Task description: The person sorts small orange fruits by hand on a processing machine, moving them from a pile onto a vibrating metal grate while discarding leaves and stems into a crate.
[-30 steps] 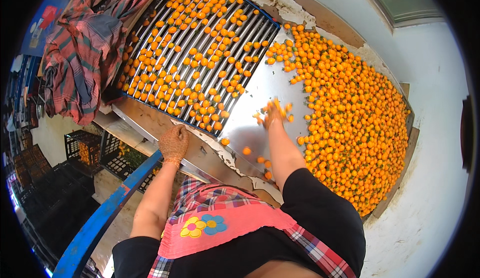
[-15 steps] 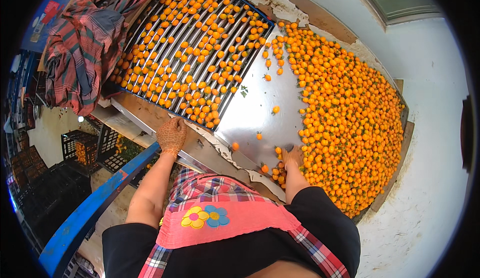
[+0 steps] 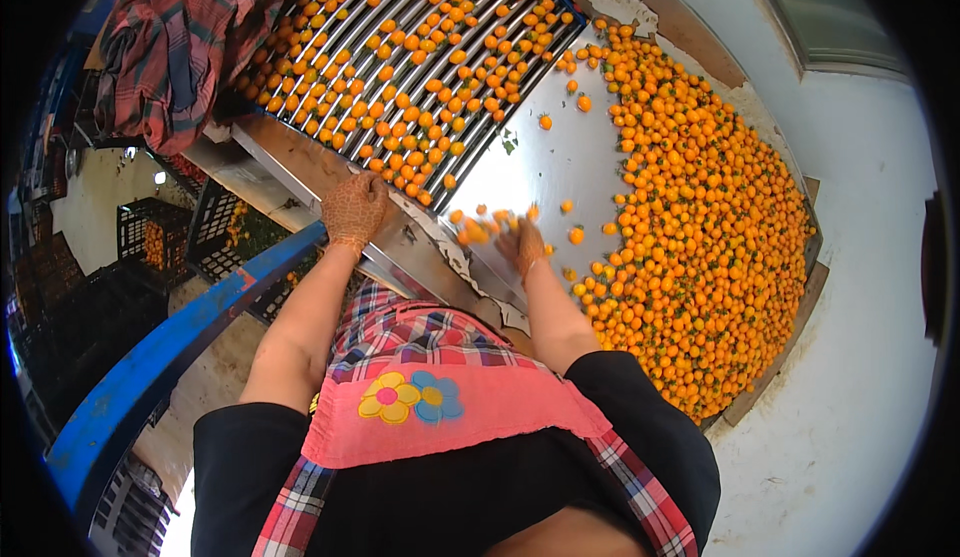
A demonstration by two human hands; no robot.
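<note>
On the metal sheet (image 3: 525, 172), my right hand (image 3: 522, 247) lies behind a small cluster of orange cherry tomatoes (image 3: 485, 225), blurred by motion, near the lower edge of the rollers. Its fingers are extended and not wrapped round anything. My left hand (image 3: 355, 207), in a brown patterned glove, rests at the side board (image 3: 285, 162) with its fingers curled; what they hold, if anything, is hidden. Tomatoes lie spread over the roller conveyor (image 3: 440, 42) at the upper left. A large tomato pile (image 3: 710, 227) covers the right part of the sheet.
A blue bar (image 3: 190, 347) slants up toward my left hand. Black crates (image 3: 215, 227), some holding tomatoes or greens, stand low at the left. Plaid cloth (image 3: 185, 47) hangs beside the rollers. A white wall (image 3: 870, 207) borders the right.
My right hand has swept leftward and away from the pile's near edge, with tomatoes moving ahead of it toward the rollers. My left hand stays at the side board; the whole view has shifted slightly.
</note>
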